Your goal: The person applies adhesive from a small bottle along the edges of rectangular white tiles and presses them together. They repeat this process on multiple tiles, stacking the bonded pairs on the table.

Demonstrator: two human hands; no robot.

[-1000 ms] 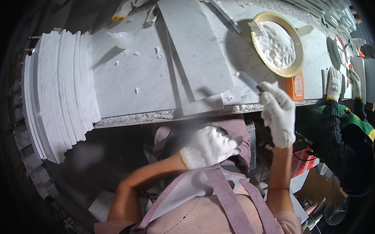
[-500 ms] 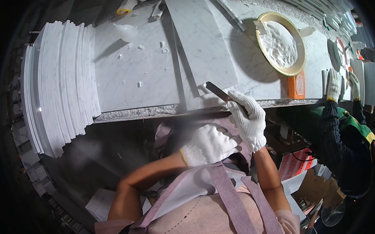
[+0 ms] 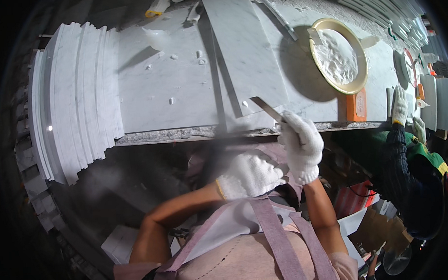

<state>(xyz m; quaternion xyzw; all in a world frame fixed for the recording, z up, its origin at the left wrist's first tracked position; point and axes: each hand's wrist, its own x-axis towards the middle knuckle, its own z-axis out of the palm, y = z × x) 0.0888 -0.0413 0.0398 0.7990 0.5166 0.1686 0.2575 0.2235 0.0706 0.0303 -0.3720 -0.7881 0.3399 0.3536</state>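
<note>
My right hand (image 3: pixel 301 144), in a white knit glove, is closed around a narrow flat putty knife (image 3: pixel 266 108). Its blade points up and left over the near end of a long marble strip (image 3: pixel 245 45). A small white dab (image 3: pixel 245 104) sits by that strip's near corner, left of the blade. My left hand (image 3: pixel 251 174), gloved too, is held against the apron below the bench edge with its fingers curled; whatever they may hold is hidden. Right of the strip stands a yellowish basin (image 3: pixel 362 76) of white powder or paste.
Stacked white slabs (image 3: pixel 77 100) stand at the left. On the marble bench top (image 3: pixel 149 115) lie white crumbs, a translucent cup-like piece (image 3: pixel 156 39), a glove (image 3: pixel 159 4) and a long tool (image 3: pixel 279 18). An orange box (image 3: pixel 356 107) sits below the basin. A co-worker's gloved hand (image 3: pixel 400 105) is at the right.
My right hand has shifted slightly to the right, and the knife's blade has tilted and come away from the white dab. My left hand stays almost still. The co-worker's hands have moved a little.
</note>
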